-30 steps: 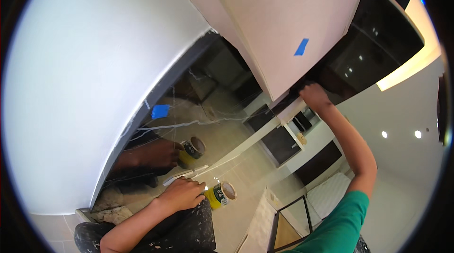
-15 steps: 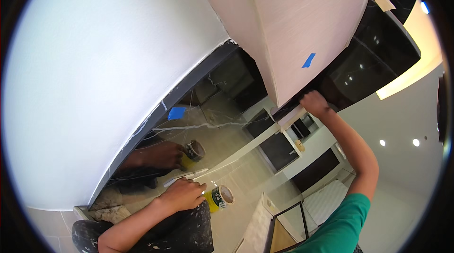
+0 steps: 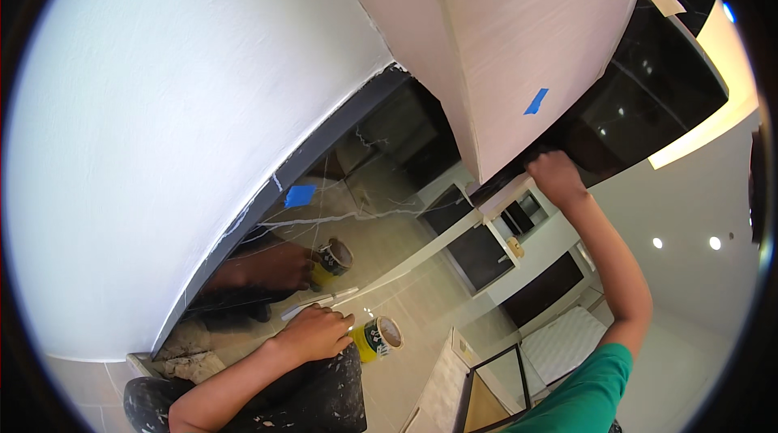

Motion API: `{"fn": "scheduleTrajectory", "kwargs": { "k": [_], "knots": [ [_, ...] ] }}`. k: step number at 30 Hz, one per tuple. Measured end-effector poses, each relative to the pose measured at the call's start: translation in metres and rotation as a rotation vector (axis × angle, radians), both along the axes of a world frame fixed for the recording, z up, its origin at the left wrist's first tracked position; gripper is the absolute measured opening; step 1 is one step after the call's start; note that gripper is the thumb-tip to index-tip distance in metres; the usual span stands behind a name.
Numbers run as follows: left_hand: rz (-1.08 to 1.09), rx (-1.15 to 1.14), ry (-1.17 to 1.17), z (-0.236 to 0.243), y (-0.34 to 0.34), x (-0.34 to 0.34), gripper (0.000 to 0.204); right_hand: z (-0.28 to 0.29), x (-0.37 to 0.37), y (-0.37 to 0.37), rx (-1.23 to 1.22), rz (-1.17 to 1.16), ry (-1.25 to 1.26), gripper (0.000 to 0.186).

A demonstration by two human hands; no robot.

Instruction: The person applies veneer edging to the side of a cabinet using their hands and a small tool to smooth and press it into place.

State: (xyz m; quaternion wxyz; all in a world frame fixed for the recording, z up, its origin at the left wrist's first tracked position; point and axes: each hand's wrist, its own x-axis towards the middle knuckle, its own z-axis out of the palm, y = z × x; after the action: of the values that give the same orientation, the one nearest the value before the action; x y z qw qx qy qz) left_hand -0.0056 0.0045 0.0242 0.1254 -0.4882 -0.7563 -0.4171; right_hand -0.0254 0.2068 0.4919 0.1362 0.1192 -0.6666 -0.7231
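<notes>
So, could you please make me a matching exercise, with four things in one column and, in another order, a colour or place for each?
1. Can
2. Sleeve
3. Right hand
4. Trousers

A. Up by the dark panel
B. Yellow, with a dark label
C. Dark, with pale spots
D. Green

Pairs: 1-B, 2-D, 3-A, 4-C

Just right of your left hand [image 3: 318,331] is a can [image 3: 379,339]; tape [image 3: 300,196] is on the lower panel [image 3: 381,238] near its left edge.
</notes>
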Motion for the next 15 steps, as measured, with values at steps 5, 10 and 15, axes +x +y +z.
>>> {"fn": "scheduleTrajectory", "kwargs": {
  "k": [5,10,15],
  "knots": [
    [-0.012,0.01,0.01,-0.001,0.003,0.002,0.031,-0.008,0.014,-0.003,0.193,0.136,-0.06,0.011],
    [-0.004,0.023,0.011,-0.005,0.003,0.002,0.03,-0.003,-0.011,0.019,0.189,0.095,-0.073,0.012],
    [-0.01,0.073,0.019,-0.016,0.015,-0.001,0.026,0.004,-0.031,0.061,0.179,0.012,-0.068,0.013]
  ]
}}
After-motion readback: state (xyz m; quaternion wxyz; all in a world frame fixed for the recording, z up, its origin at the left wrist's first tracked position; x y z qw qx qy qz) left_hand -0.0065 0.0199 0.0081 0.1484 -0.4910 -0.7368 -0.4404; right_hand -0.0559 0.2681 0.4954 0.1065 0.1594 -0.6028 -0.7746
